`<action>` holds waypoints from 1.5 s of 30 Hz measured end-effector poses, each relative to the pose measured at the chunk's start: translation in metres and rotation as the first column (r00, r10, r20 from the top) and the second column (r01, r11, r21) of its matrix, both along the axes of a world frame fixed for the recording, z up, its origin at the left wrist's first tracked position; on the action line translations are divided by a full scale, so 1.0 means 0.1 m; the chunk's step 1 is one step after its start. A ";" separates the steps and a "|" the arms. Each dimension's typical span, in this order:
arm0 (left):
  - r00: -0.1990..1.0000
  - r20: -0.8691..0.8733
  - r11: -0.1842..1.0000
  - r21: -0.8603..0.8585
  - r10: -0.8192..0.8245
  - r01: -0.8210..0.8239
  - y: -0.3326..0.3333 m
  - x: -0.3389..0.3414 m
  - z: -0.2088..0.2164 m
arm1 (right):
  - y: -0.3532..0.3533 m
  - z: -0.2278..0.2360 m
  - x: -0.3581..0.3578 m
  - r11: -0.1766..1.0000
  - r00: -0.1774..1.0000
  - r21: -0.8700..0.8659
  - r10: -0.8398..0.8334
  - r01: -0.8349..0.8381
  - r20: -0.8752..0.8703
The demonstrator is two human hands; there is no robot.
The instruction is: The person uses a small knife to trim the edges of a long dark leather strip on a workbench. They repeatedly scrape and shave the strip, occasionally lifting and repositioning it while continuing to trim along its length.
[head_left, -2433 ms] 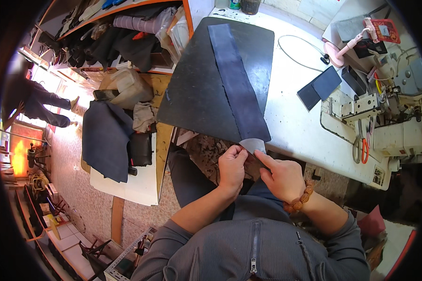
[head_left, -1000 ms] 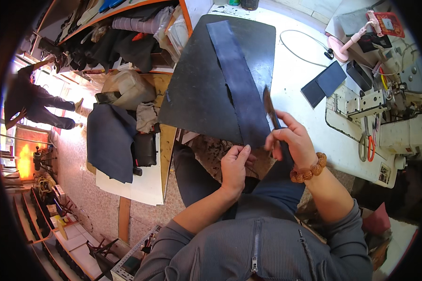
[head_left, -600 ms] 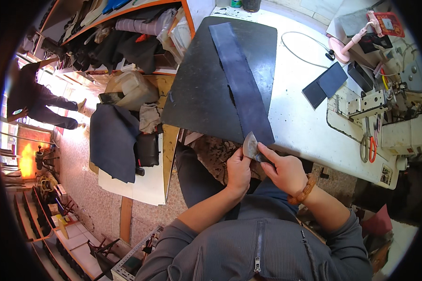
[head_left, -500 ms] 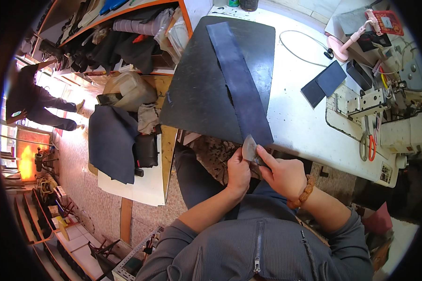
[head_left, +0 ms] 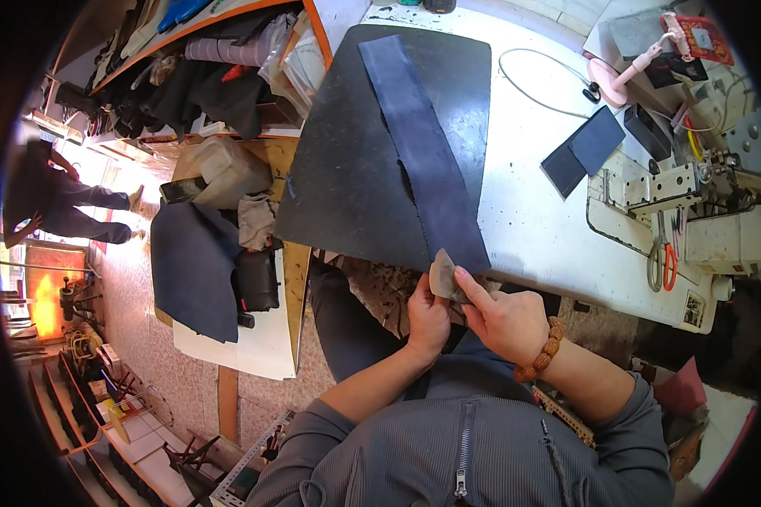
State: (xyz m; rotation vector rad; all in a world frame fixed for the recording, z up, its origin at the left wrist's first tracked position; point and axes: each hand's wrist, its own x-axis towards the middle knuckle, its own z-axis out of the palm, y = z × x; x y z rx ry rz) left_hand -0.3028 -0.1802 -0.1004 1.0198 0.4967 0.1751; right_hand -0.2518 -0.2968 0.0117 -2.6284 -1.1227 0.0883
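In front of my body, at the near edge of a black mat (head_left: 330, 169), my right hand (head_left: 509, 321) grips a leather knife with a broad, greyish blade (head_left: 445, 277). Its index finger lies stretched along the blade. My left hand (head_left: 429, 319) is closed right beside the blade, thumb up against it; whether it pinches anything is hidden. A long dark navy leather strip (head_left: 427, 144) lies slantwise on the mat, its near end just beyond the blade. The strip's left edge looks ragged in places.
Right on the white table (head_left: 533, 228) are a sewing machine (head_left: 664, 190), orange-handled scissors (head_left: 670, 266), dark flat pieces (head_left: 583, 152), a cable and a pink stand (head_left: 621, 84). Left, a low table carries dark leather (head_left: 194, 270) and a plastic container (head_left: 232, 173). A person (head_left: 63, 186) stands far left.
My hands and the knife have shifted slightly left and nearer to me, and the blade has tilted. The view has turned a little. The far-left person has moved an arm.
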 end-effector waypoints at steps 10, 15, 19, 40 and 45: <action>1.000 0.011 0.999 0.036 0.019 -0.020 0.00 0.02 0.11 | 0.04 -0.01 0.14 1.000 0.999 -0.006 0.008 -0.008 -0.047; 1.000 0.023 0.996 0.087 0.002 -0.004 0.02 0.03 0.14 | 0.16 -0.03 0.31 1.000 1.000 -0.009 -0.016 0.017 0.008; 0.997 -0.056 0.990 0.131 -0.054 0.061 0.06 0.00 0.13 | 0.26 -0.05 0.51 1.000 0.999 0.009 -0.017 0.017 0.034; 0.990 -0.096 0.992 0.056 -0.104 0.109 0.16 -0.02 0.40 | 0.01 -0.01 0.20 1.000 1.000 0.015 0.010 -0.010 0.024; 0.989 -0.027 0.891 0.431 -0.145 0.142 0.19 -0.01 0.36 | 0.12 0.00 0.39 0.999 0.997 0.034 0.031 -0.034 0.073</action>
